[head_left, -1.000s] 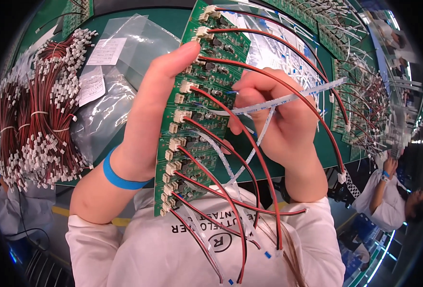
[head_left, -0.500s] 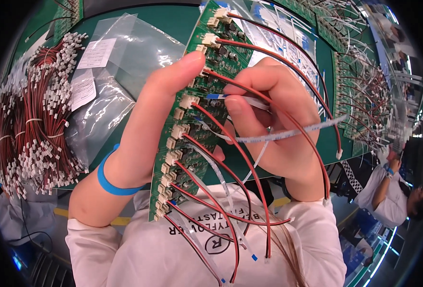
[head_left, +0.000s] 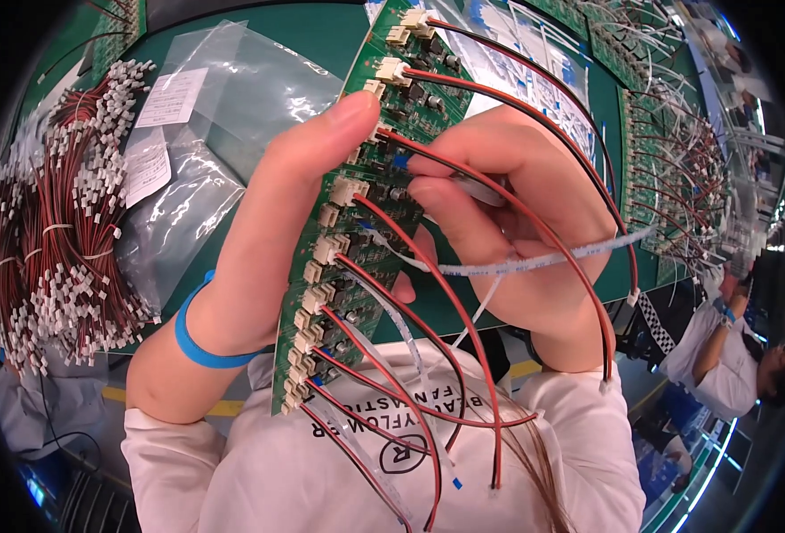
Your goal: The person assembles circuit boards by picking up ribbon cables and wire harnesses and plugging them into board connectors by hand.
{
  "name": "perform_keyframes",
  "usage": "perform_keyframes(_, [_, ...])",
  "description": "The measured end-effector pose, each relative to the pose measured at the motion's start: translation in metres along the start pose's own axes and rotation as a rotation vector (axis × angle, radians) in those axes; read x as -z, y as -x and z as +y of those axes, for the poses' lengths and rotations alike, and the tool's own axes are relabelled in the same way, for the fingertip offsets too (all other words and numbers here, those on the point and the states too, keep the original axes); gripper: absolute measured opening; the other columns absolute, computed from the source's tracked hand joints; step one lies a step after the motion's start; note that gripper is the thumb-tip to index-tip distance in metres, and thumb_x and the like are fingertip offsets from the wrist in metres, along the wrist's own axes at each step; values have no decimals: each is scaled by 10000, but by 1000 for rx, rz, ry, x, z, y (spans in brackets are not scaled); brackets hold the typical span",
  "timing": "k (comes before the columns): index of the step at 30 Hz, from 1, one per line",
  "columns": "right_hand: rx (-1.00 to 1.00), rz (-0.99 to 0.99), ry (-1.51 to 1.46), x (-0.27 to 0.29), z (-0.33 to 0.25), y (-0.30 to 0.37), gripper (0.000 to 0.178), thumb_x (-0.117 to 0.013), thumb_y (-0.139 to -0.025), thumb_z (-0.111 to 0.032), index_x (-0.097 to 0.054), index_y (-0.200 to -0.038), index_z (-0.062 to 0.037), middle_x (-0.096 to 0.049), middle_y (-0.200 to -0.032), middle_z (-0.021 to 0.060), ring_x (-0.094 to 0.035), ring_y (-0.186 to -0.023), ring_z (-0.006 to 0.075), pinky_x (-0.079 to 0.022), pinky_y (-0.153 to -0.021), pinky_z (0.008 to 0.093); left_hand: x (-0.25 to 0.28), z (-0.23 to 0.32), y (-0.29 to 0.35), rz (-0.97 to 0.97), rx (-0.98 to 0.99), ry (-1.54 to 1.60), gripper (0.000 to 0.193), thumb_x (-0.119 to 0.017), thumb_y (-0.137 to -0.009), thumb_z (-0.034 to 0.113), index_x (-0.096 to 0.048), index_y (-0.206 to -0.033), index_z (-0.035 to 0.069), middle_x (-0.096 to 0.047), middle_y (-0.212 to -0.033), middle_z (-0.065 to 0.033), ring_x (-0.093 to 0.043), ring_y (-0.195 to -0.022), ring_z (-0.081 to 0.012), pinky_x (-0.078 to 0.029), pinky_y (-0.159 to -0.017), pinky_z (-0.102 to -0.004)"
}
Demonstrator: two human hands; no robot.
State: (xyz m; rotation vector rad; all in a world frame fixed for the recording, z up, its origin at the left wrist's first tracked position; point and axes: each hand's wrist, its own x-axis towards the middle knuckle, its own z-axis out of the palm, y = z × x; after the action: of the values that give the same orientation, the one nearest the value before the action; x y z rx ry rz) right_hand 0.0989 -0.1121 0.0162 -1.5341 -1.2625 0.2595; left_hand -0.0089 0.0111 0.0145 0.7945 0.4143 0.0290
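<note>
My left hand (head_left: 281,195) grips a long green circuit board (head_left: 299,271), which is tilted upright, its thumb pressed along the edge beside the white connectors. Red-and-black wires (head_left: 548,226) run from several of these connectors and hang to the right and down. Finger and thumb of my right hand (head_left: 530,169) pinch a white flat ribbon cable by its blue end (head_left: 400,162), close against the board face. Whether that end sits in a socket is hidden. Another printed ribbon cable (head_left: 534,264) extends from the board across my right hand.
Bundled red-and-black wires (head_left: 63,231) with white plugs lie at the left, next to clear plastic bags (head_left: 241,80) with labels. Loose ribbon cables (head_left: 543,62) lie behind my right hand. More wired boards (head_left: 645,169) stand on the green table at right. Another person (head_left: 721,355) sits beyond.
My right fingers have shifted slightly up the board, bringing the ribbon cable's blue end nearer the board's surface; less of the end shows. My left hand keeps its grip, and the board moved slightly.
</note>
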Motion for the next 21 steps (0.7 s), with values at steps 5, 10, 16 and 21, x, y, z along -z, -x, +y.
perform_keyframes(5, [275, -17, 118, 4, 15, -3, 208, -630, -786, 66, -588, -989, 54, -624, -847, 139, -605, -697, 156, -480, -551, 240, 3, 2, -1, -9, 20, 29, 493, -407, -885, 488, -552, -1048, 45, -623, -825, -96, -626, -652, -149, -502, -524, -241])
perform_keyframes(10, [-276, 1, -280, -3, -11, 2, 301, -618, -806, 59, -538, -1096, 64, -643, -895, 161, -622, -685, 156, -498, -532, 224, 1, 2, -1, 33, 29, 79, 470, -419, -888, 474, -553, -1052, 54, -624, -841, -88, -623, -668, -147, -504, -540, -240])
perform_keyframes(16, [-372, 33, -244, 3, -14, 4, 218, -692, -750, 30, -625, -957, 47, -655, -782, 118, -633, -618, 167, -511, -501, 232, 1, -1, -2, 24, 47, 90, 471, -433, -882, 476, -558, -1033, 48, -621, -839, -82, -618, -678, -157, -513, -549, -259])
perform_keyframes(21, [-93, -26, -1, 2, -4, 4, 126, -683, -763, 22, -628, -874, 42, -632, -768, 97, -598, -569, 143, -475, -485, 226, 2, -2, 0, 47, 50, 65, 496, -436, -874, 493, -566, -1009, 33, -622, -849, -93, -623, -667, -172, -513, -542, -261])
